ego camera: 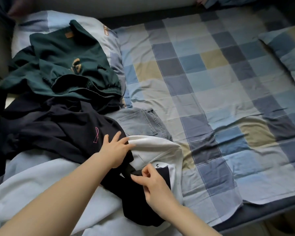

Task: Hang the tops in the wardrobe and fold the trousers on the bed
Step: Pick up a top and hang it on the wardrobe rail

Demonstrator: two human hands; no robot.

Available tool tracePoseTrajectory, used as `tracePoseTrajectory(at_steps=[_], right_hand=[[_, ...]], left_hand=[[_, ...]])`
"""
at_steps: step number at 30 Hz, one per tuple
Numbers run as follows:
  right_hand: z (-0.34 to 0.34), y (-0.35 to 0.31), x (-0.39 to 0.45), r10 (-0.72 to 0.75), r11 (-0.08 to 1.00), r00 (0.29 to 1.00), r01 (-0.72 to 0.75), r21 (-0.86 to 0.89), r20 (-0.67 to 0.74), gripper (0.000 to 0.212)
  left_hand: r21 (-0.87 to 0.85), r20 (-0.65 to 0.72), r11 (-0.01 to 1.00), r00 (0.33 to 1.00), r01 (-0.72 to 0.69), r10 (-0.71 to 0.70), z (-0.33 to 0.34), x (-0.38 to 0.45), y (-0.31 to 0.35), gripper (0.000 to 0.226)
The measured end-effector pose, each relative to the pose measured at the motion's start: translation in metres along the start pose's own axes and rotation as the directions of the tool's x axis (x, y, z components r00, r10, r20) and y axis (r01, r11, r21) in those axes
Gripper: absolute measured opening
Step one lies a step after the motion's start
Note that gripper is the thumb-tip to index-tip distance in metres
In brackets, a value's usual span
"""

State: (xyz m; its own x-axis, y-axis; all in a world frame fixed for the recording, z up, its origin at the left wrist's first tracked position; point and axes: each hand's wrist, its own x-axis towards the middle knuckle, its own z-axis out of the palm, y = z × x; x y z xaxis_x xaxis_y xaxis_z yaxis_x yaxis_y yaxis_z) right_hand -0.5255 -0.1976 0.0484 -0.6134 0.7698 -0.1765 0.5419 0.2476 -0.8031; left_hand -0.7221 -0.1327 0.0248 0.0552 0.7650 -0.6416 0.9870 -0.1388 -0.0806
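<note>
Head view: left hand (115, 149) flat on black top (58, 132); right hand (153, 183) pinches black fabric (136, 196).

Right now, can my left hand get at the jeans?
Probably yes: the left hand rests on the dark top just beside the jeans, whose back pocket lies uncovered, though the white garment overlaps their near edge.

The bed (211, 92) wears a matt, creased cotton-like checked sheet with visible stitched seams. The jeans (140, 123) are faded denim, coarse, with stitched pocket edges. The green garment (71, 62) is soft matt knit, its waistband gathered. The dark top (58, 130) and white top (157, 150) look smooth and matt.
</note>
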Motion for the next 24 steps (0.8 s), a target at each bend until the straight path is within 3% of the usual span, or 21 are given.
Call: tracePoseTrajectory(at_steps=[2, 5, 12, 14, 19, 21, 24], right_hand=[[-0.014, -0.011, -0.001, -0.071, 0.996, 0.997, 0.073, -0.059, 0.028, 0.035], [-0.032, -0.033, -0.002, -0.102, 0.991, 0.994, 0.104, -0.083, 0.034, 0.044], [-0.077, -0.111, -0.017, 0.185, 0.976, 0.958, -0.155, 0.151, -0.219, 0.044], [-0.085, -0.138, -0.027, 0.188, 0.972, 0.949, -0.144, 0.184, -0.252, 0.045], [-0.113, -0.239, -0.056, 0.052, 0.991, 0.947, -0.009, 0.134, -0.318, 0.042], [-0.13, -0.281, -0.062, -0.022, 0.991, 0.923, 0.072, 0.117, -0.384, 0.04], [-0.16, -0.346, -0.081, -0.106, 0.978, 0.866, 0.18, 0.105, -0.489, 0.039]], left_hand=[[0.065, 0.053, 0.998, 0.998, 0.01, -0.014, -0.008, -0.009, -0.01, 0.044], [0.087, -0.047, 0.991, 0.994, 0.102, -0.099, -0.02, -0.03, -0.028, 0.028], [-0.157, -0.101, 0.95, 0.953, 0.268, -0.286, -0.055, -0.124, -0.078, 0.023], [-0.12, -0.15, 0.953, 0.944, 0.278, -0.294, -0.063, -0.151, -0.085, 0.027], [-0.009, -0.332, 0.962, 0.907, 0.272, -0.259, -0.085, -0.23, -0.09, 0.063], [-0.007, -0.423, 0.975, 0.883, 0.22, -0.202, -0.1, -0.256, -0.09, 0.074], [-0.244, -0.487, 0.964, 0.873, -0.105, -0.028, -0.134, -0.299, -0.082, 0.069]])
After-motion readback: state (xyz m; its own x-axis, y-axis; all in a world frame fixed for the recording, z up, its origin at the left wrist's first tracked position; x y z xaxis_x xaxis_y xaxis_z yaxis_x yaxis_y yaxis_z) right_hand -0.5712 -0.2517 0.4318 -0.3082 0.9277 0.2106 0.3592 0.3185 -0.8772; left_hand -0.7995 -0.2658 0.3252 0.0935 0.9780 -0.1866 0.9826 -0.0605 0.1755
